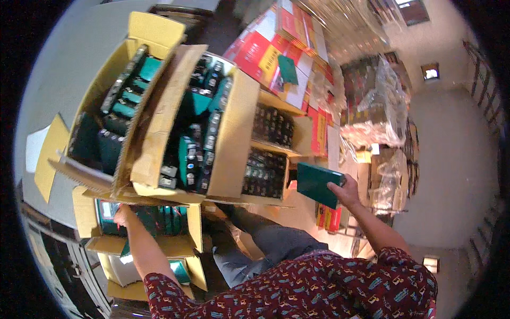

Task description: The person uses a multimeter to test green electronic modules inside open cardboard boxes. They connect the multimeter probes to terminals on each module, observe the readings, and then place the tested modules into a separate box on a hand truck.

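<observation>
My right hand (pixel 346 192) grips a dark green, flat hardcover book (pixel 317 183) by its right edge, thumb on top, held out to the right of the cartons. My left hand (pixel 122 216) reaches into a low open carton (pixel 195 226) at lower left. Its fingers are curled beside a pale, red-edged panel on a green item (pixel 109 210); what they hold, if anything, is hidden. More green books (pixel 170 219) lie in that carton. Above it, a large open carton (pixel 234 133) holds green and black books on end, with pale marks on their spines.
Another open carton (pixel 95 87) stands at far left. Dark books (pixel 264 173) fill a carton on the right. Red and white packages (pixel 260 58) are stacked behind, with a green book (pixel 287 69) on top. Plastic-wrapped stacks (pixel 385 90) stand farther off. A lower carton (pixel 127 291) sits near my left forearm.
</observation>
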The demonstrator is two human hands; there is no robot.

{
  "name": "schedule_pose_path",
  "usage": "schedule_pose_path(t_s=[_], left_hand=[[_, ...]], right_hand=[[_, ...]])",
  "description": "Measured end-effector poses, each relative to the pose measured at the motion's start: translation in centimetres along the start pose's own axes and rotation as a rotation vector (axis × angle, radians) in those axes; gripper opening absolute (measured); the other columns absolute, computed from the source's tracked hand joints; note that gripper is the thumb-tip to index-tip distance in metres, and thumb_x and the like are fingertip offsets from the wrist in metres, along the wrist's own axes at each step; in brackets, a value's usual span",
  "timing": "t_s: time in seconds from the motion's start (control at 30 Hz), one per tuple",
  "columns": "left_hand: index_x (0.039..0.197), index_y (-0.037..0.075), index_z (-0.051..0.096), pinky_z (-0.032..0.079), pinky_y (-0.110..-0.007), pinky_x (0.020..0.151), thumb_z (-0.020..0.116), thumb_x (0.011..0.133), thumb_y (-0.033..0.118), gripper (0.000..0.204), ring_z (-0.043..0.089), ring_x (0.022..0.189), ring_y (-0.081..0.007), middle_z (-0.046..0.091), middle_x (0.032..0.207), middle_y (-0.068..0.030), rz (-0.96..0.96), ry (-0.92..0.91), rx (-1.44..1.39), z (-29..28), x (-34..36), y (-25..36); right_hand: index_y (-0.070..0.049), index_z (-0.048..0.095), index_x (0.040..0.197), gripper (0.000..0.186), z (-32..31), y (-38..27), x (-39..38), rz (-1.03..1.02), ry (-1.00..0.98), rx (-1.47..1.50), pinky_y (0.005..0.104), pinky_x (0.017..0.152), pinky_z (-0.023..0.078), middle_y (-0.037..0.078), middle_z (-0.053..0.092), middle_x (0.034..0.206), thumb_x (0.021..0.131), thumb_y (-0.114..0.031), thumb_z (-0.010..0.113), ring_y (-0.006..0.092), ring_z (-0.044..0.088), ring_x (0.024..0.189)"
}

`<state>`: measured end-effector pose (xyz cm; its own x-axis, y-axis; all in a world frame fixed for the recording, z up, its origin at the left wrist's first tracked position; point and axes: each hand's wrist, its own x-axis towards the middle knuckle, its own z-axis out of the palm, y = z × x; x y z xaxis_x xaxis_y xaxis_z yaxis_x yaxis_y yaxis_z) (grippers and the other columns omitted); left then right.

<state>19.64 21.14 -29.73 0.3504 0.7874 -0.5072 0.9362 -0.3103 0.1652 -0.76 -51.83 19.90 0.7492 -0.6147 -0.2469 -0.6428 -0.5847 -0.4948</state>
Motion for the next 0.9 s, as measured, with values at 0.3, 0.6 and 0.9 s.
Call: schedule_pose_path(t_s=[0.3,0.6,0.9], left_hand=[[0.091,0.011,0.069,0.052,-0.033,0.063,0.067,0.089,0.050,0.040,0.064,0.070,-0.0220,0.068,0.078,-0.0059,-0.150,-0.219,-1.025,-9.4,-11.4,3.5],[0.101,0.011,0.070,0.056,-0.043,0.087,0.079,0.083,0.054,0.047,0.064,0.092,-0.0230,0.068,0.102,-0.0069,0.220,-0.467,-1.292,-20.5,-23.2,-0.1],[0.116,0.002,0.067,0.059,-0.040,0.079,0.077,0.085,0.051,0.059,0.067,0.091,-0.0256,0.069,0.103,-0.0107,0.326,-0.079,-1.086,-26.1,-36.2,3.7]], right_hand=[[0.001,0.070,0.096,0.045,0.5,8.7,-0.5,0.228,0.163,-0.276,0.0394,0.075,0.055,0.013,0.070,0.088,0.073,-0.031,0.090,0.0248,0.068,0.081],[0.001,0.067,0.096,0.047,1.1,12.5,-1.0,0.245,0.102,-0.239,0.0439,0.076,0.056,0.019,0.072,0.091,0.072,-0.034,0.088,0.0331,0.070,0.084],[0.000,0.073,0.105,0.047,0.4,11.7,1.9,0.212,-0.032,-0.141,0.0446,0.079,0.056,0.021,0.072,0.097,0.074,-0.032,0.088,0.0348,0.071,0.090]])
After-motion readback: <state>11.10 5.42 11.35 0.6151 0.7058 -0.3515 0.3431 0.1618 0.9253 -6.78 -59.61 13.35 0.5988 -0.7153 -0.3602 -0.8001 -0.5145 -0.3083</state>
